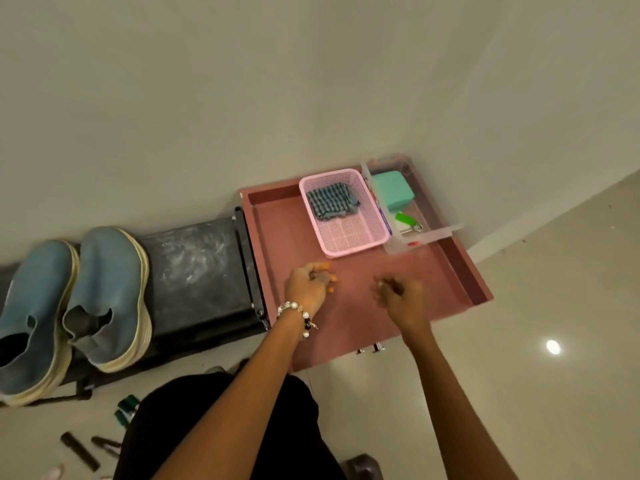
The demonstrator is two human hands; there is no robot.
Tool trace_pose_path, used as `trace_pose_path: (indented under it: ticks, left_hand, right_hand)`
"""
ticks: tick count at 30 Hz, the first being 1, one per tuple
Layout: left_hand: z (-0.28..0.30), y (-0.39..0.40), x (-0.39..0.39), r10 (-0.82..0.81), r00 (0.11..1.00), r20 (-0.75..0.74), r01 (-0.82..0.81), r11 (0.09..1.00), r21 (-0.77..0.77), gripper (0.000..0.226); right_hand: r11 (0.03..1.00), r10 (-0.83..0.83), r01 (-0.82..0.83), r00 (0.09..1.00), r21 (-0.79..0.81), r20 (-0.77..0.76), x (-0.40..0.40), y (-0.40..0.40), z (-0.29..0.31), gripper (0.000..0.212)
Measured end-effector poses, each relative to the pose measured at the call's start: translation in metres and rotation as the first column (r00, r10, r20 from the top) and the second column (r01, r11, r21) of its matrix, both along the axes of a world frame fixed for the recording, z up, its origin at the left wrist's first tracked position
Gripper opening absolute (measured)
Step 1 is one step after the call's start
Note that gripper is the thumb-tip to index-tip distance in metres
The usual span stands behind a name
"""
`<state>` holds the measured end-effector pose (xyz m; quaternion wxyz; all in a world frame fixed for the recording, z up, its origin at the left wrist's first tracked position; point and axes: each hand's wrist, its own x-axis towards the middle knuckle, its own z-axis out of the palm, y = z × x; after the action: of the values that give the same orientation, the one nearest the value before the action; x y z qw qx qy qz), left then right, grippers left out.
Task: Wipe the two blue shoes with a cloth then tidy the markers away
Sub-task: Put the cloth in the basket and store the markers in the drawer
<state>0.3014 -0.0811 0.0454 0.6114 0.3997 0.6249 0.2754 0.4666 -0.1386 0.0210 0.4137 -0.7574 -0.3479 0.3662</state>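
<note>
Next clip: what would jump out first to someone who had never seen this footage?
Probably the open pink drawer at centre, with both hands over its bare floor: the left hand curled, orange fingertips showing, the right hand blurred. At the drawer's back sits a pink basket holding a folded checked cloth. At left, two blue shoes stand side by side on a dark bench.
</note>
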Motion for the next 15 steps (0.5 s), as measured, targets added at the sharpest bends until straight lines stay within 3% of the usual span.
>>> trace_pose_path:
  ticks: [3,5,7,11,15]
  left_hand:
    - [-0.010,-0.050,0.013,-0.081,0.994,-0.077,0.080,0.997,-0.014,0.018]
    - [-0.019,-0.080,0.022,-0.171,0.971,-0.166,0.173,0.985,-0.002,0.020]
    - [-0.030,-0.105,0.029,-0.289,0.906,-0.309,0.314,0.949,0.033,0.022]
    - [-0.048,-0.141,0.034,-0.406,0.754,-0.516,0.537,0.834,0.128,0.032]
    - [-0.062,-0.154,0.022,-0.402,0.648,-0.647,0.635,0.754,0.168,0.044]
  right_hand:
    - [0.985,-0.101,0.106,0.994,-0.135,0.045,0.010,-0.069,-0.029,0.019]
    - [0.970,-0.022,0.054,0.990,-0.236,0.139,0.015,-0.098,-0.046,0.014]
    - [0.940,0.163,-0.076,0.957,-0.333,0.241,0.013,-0.113,-0.056,0.014]
    - [0.767,0.584,-0.355,0.730,-0.535,0.354,0.009,-0.115,-0.075,0.047]
    - [0.625,0.749,-0.386,0.542,-0.678,0.382,0.008,-0.101,-0.092,0.067]
